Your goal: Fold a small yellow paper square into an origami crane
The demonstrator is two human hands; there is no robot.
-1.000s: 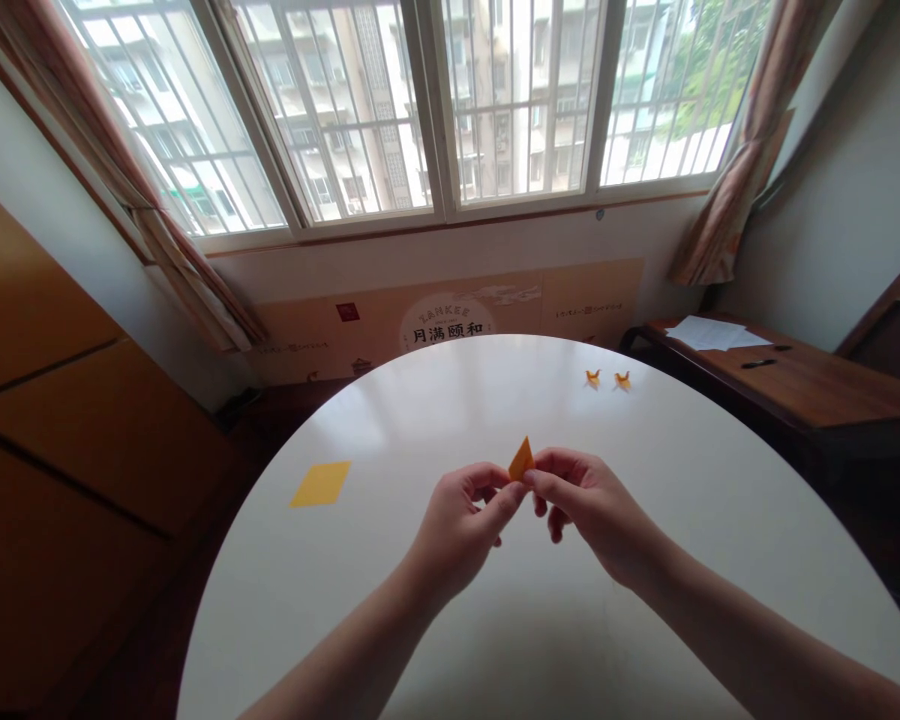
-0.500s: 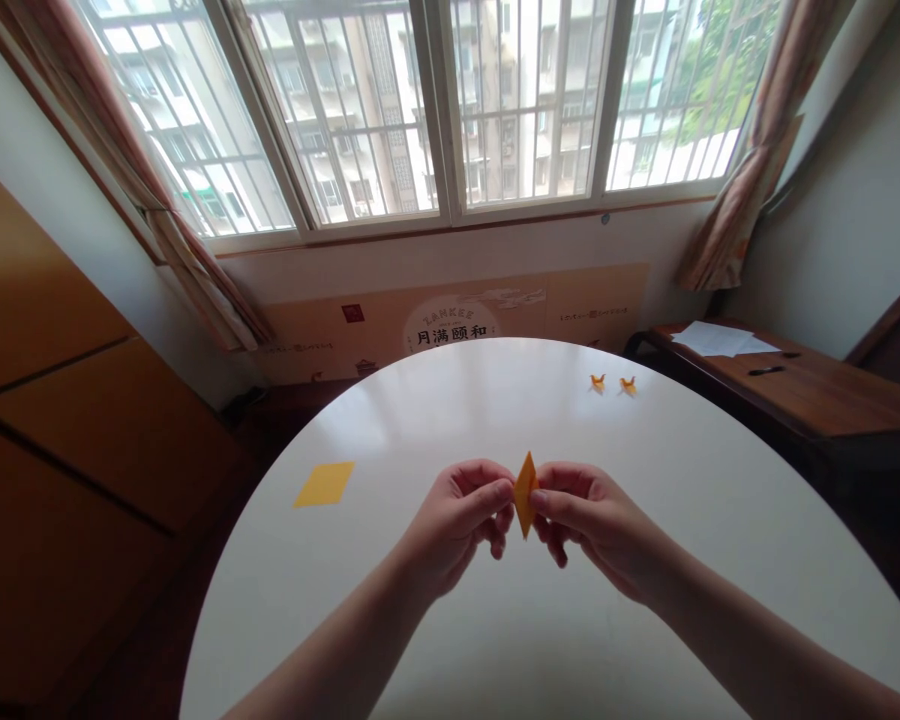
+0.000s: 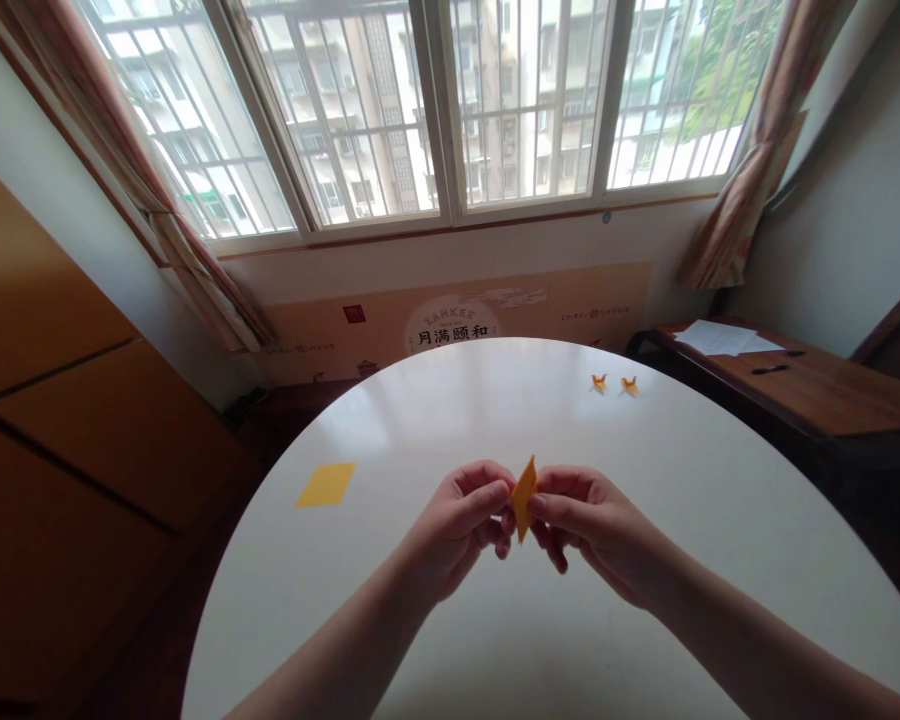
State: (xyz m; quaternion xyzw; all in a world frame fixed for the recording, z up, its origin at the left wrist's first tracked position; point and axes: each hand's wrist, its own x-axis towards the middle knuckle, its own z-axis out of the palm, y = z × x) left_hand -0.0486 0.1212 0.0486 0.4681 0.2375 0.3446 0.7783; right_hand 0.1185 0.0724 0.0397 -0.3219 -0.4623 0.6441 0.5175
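A glossy white round table (image 3: 487,410) supports the work area. At its centre, above the surface, the left hand (image 3: 474,515) and right hand (image 3: 586,512) pinch opposite edges of a yellow-orange, diamond-shaped folded paper piece (image 3: 523,498) between thumbs and fingers. Uneven pull may tear a crease; a slack right thumb may let layers spring apart. A flat yellow paper sheet (image 3: 325,485) lies at 9 o'clock, well apart.

Barred windows (image 3: 525,110), daylight; tied curtains (image 3: 733,210); brown cabinet (image 3: 67,420) left.
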